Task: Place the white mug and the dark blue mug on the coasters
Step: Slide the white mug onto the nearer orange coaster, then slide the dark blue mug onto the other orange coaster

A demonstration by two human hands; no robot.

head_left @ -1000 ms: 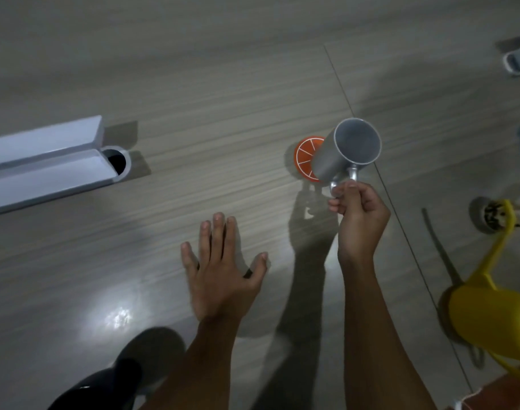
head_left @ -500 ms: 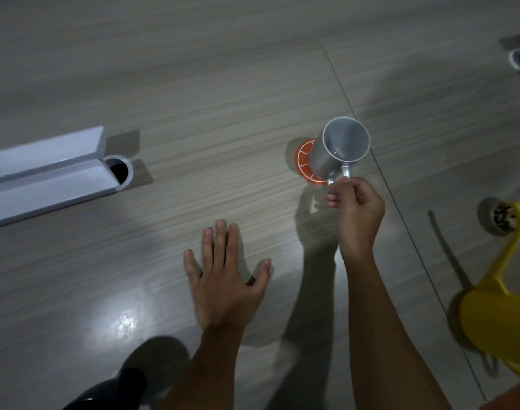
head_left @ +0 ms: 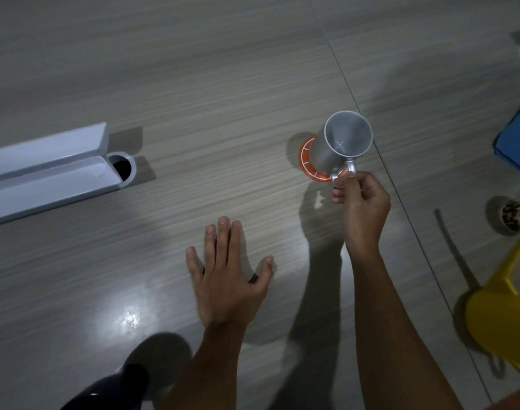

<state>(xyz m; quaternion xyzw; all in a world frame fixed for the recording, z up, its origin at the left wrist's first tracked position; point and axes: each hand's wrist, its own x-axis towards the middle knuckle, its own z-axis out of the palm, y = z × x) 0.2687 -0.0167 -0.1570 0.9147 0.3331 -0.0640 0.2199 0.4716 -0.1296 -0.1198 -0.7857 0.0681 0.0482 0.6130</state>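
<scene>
The white mug (head_left: 338, 143) stands upright over an orange coaster (head_left: 306, 156) with white segment lines; only the coaster's left and front rim shows. My right hand (head_left: 360, 202) pinches the mug's handle from the near side. Flat on the wooden floor lies my left hand (head_left: 226, 276), fingers spread, holding nothing; a small dark edge peeks out from under its palm. At the bottom left edge a dark blue mug (head_left: 111, 392) is partly cut off by the frame.
A long white open box (head_left: 46, 173) lies at the left with a round dark-centred cup (head_left: 123, 167) at its end. A yellow plastic object (head_left: 507, 315), a small pot (head_left: 510, 216) and a blue cloth (head_left: 519, 140) sit along the right edge.
My right hand has swung the white mug from tilted to upright and lowered it onto the orange coaster. My left hand has stayed flat on the floor.
</scene>
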